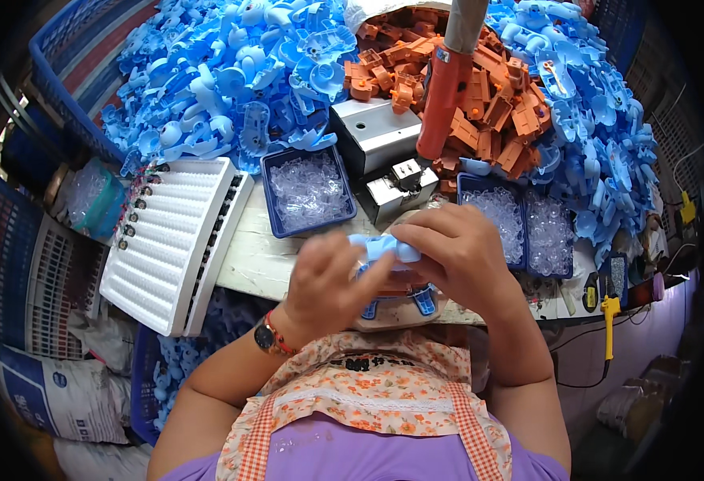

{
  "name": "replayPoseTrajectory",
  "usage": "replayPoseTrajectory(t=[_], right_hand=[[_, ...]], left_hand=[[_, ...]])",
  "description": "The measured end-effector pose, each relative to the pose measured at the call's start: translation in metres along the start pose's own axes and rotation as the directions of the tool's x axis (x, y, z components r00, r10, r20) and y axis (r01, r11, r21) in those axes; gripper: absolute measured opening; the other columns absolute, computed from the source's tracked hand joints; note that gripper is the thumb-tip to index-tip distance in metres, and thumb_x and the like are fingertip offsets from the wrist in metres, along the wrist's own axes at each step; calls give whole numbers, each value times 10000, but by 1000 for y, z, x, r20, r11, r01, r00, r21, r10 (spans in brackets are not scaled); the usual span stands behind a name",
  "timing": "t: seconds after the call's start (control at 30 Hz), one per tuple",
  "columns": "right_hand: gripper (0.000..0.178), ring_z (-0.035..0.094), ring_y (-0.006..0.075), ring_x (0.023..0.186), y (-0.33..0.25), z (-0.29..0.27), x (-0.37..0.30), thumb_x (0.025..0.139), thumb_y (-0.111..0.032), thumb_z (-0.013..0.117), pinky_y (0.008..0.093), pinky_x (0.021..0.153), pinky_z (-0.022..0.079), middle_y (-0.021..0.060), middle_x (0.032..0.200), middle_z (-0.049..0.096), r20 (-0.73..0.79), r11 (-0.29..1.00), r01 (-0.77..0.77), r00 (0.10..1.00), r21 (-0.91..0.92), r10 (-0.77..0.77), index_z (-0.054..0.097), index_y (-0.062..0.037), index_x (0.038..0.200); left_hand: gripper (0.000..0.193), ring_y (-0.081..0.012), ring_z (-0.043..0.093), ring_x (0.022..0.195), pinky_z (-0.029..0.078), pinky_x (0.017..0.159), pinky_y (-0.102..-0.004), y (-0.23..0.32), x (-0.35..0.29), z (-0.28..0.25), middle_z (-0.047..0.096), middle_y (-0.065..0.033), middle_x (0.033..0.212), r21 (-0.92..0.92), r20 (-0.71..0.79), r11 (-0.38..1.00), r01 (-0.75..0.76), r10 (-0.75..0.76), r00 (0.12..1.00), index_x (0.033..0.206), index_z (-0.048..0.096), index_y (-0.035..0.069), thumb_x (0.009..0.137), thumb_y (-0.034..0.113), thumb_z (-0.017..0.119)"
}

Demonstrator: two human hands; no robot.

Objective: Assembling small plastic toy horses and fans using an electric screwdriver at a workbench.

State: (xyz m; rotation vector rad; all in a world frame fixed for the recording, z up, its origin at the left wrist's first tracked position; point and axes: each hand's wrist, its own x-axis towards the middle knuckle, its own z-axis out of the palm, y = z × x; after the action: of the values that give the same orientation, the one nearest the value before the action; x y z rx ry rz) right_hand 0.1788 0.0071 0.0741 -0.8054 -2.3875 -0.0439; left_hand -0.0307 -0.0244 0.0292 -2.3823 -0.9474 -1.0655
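A light-blue molded plastic piece (402, 250) is pinched in my right hand (466, 250), between thumb and fingers. My left hand (324, 276) is at its left side, smeared by motion. One left finger reaches toward the piece; whether it touches cannot be made out. Just beneath my hands is a pale block (400, 317) at the table's near edge, partly hidden. Darker blue cup-like parts (424, 300) stand on it.
Blue plastic shells (232, 80) and orange parts (496, 104) heap at the back. Trays of clear pieces (308, 192) flank a metal box (380, 132) and an orange-red post (446, 100). White stacked racks (167, 240) lean left. A yellow-handled tool (609, 321) hangs right.
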Motion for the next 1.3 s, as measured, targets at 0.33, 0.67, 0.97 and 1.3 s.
replayPoseTrajectory(t=[0.33, 0.67, 0.97, 1.3], right_hand=[[330, 647, 240, 702, 1, 10, -22, 655, -148, 749, 336, 574, 479, 56, 910, 673, -60, 999, 21, 998, 31, -19, 694, -143, 980], [324, 634, 194, 704, 14, 30, -78, 679, -148, 741, 305, 584, 507, 52, 987, 658, -157, 993, 115, 980, -37, -120, 705, -202, 996], [275, 662, 228, 754, 20, 46, -93, 677, -153, 784, 308, 602, 543, 93, 1017, 647, -247, 989, 149, 958, -9, -147, 712, -183, 940], [259, 663, 229, 790, 21, 52, -92, 721, -122, 737, 300, 617, 549, 94, 1065, 641, -251, 990, 136, 960, 44, -121, 711, -184, 971]], left_hand=[[421, -213, 591, 495, 431, 430, -334, 26, -35, 14, 576, -77, 646, -133, 462, 952, 276, -187, 867, 1119, 578, 36, 803, 289, 692], [380, -202, 563, 441, 418, 403, -329, 20, -53, 8, 546, -55, 554, -121, 591, 952, 280, -157, 791, 1127, 585, 86, 818, 287, 676], [618, -333, 601, 901, 501, 746, -381, -20, -82, 11, 593, -169, 1063, -474, 270, 825, 309, -198, 942, 1181, 589, 25, 646, 243, 808], [687, -308, 565, 1129, 435, 982, -392, -16, -69, 51, 594, -159, 1214, -677, 386, 518, 523, -356, 851, 1257, 565, 27, 669, 245, 844]])
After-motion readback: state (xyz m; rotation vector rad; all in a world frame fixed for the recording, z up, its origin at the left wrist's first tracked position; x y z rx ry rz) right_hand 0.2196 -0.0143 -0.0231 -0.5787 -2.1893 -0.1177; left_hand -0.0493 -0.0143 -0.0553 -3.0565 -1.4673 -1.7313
